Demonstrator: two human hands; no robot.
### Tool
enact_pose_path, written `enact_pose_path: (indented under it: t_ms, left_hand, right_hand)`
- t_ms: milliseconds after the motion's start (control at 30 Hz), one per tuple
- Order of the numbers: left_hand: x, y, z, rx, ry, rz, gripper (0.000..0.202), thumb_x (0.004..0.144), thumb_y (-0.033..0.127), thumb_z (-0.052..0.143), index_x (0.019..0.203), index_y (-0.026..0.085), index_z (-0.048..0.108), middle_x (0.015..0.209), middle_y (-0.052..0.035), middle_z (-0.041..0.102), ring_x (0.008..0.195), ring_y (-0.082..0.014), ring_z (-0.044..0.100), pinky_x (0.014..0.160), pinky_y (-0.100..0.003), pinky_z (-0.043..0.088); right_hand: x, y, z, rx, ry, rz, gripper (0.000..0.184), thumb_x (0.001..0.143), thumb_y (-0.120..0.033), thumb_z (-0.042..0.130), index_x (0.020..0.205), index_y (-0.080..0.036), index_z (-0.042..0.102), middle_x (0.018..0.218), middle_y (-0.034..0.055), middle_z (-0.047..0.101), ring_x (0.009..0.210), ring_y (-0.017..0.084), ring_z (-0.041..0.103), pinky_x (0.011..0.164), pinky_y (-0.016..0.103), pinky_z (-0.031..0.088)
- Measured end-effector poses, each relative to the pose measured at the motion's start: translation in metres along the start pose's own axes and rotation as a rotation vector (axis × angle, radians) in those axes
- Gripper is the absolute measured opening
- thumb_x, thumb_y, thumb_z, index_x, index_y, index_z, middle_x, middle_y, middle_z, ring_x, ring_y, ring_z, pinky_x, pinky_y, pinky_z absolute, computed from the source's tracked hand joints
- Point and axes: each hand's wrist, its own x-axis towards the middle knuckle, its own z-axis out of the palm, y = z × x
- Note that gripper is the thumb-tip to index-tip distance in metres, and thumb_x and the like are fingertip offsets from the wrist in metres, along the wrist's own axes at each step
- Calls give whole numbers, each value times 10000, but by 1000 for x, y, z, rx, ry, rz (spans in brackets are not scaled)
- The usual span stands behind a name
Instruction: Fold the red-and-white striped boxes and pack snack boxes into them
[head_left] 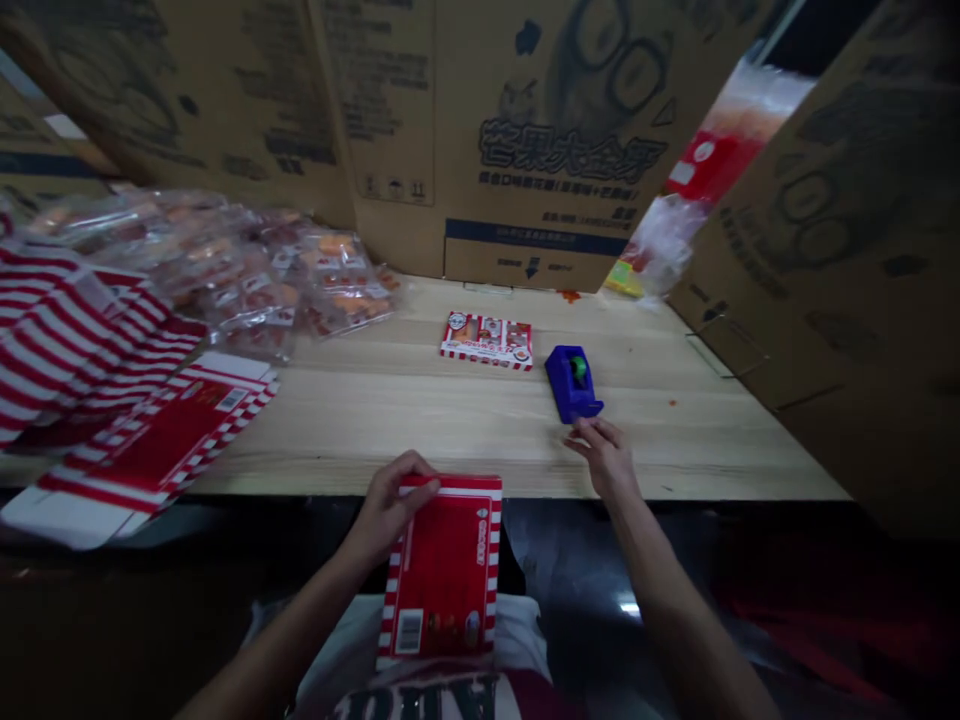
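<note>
My left hand point(394, 505) is closed on the upper left corner of a red box with red-and-white striped edges point(446, 570). The box lies back side up over my lap at the table's front edge, its barcode towards me. Just in front of a blue tape dispenser point(570, 385) with a green core, my right hand point(602, 452) has its fingertips pinched together at the cutter end. Whatever is between those fingertips is too small or clear to make out. Beyond the dispenser's left side lies a flat candy box with printed windows point(486, 341).
On the left, several flattened striped cartons point(157, 440) overhang the table edge, with a heap of clear-wrapped candy packs point(247, 270) behind. Large cardboard cartons point(525, 130) wall in the back and right. Plastic bags point(664, 240) hang between cartons at the back right corner of the wooden table point(360, 400).
</note>
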Motion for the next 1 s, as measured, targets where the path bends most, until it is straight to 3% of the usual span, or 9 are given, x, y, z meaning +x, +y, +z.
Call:
enact_pose_path:
  t_ms: [167, 233, 300, 367, 533, 667, 833, 900, 1000]
  left_hand:
    - [11, 0, 9, -10, -110, 9, 226, 791, 354, 655, 714, 163, 560, 724, 8, 540, 675, -130, 488, 618, -232, 376]
    - [13, -1, 12, 6, -120, 21, 214, 796, 345, 646, 716, 162, 567, 712, 13, 533, 667, -127, 480, 611, -229, 366]
    - [13, -4, 12, 19, -113, 29, 197, 794, 331, 644, 721, 161, 577, 719, 10, 541, 683, -133, 492, 627, -234, 373]
    - [12, -6, 11, 13, -102, 32, 183, 791, 322, 643, 730, 161, 580, 737, 3, 555, 703, -140, 507, 643, -240, 383]
    - [9, -9, 7, 31, -66, 45, 174, 790, 308, 633, 717, 166, 565, 725, 8, 546, 697, -137, 497, 631, -233, 376]
    - [5, -5, 6, 38, -46, 36, 178, 788, 310, 629, 703, 168, 563, 724, 7, 541, 695, -139, 497, 631, -233, 379]
    - [0, 0, 6, 38, -31, 47, 202, 798, 336, 632, 708, 171, 557, 721, 6, 523, 692, -140, 490, 632, -238, 384]
    - [-1, 3, 6, 76, -44, 78, 204, 810, 340, 627, 714, 170, 568, 726, 1, 531, 705, -146, 501, 654, -250, 389]
    - [-4, 10, 6, 120, -90, 146, 187, 830, 325, 619, 732, 168, 593, 758, -10, 555, 741, -157, 529, 695, -268, 397]
  right_hand:
    - [-16, -66, 70, -436, -1179, -125, 271, 776, -389, 705, 698, -138, 639, 756, 14, 580, 710, 132, 536, 682, 262, 433]
    - [-17, -81, 99, -594, -1506, -193, 283, 798, -394, 684, 713, -129, 634, 730, 2, 562, 681, 122, 517, 649, 246, 404]
    - [-20, -86, 121, -751, -1681, -249, 265, 813, -373, 667, 725, -126, 631, 702, -11, 551, 639, 110, 499, 607, 231, 373]
    - [-25, -87, 135, -938, -1709, -349, 207, 816, -312, 663, 724, -129, 632, 694, -14, 561, 620, 105, 491, 583, 223, 335]
    - [-39, -88, 143, -1305, -1487, -656, 183, 776, -306, 701, 702, -148, 646, 722, 30, 615, 691, 154, 523, 608, 254, 288]
    - [-46, -91, 142, -1353, -1470, -616, 208, 809, -354, 689, 758, -154, 668, 715, 38, 638, 682, 163, 538, 613, 256, 293]
    - [-44, -88, 137, -1242, -1456, -624, 230, 801, -366, 720, 809, -144, 658, 666, 17, 616, 660, 153, 527, 630, 255, 311]
    - [-36, -82, 136, -1113, -1493, -484, 269, 781, -396, 729, 726, -146, 645, 616, -5, 590, 611, 131, 513, 608, 244, 324]
    - [-23, -66, 134, -796, -1656, 49, 357, 688, -472, 764, 690, -142, 630, 573, -37, 575, 537, 102, 502, 535, 210, 349]
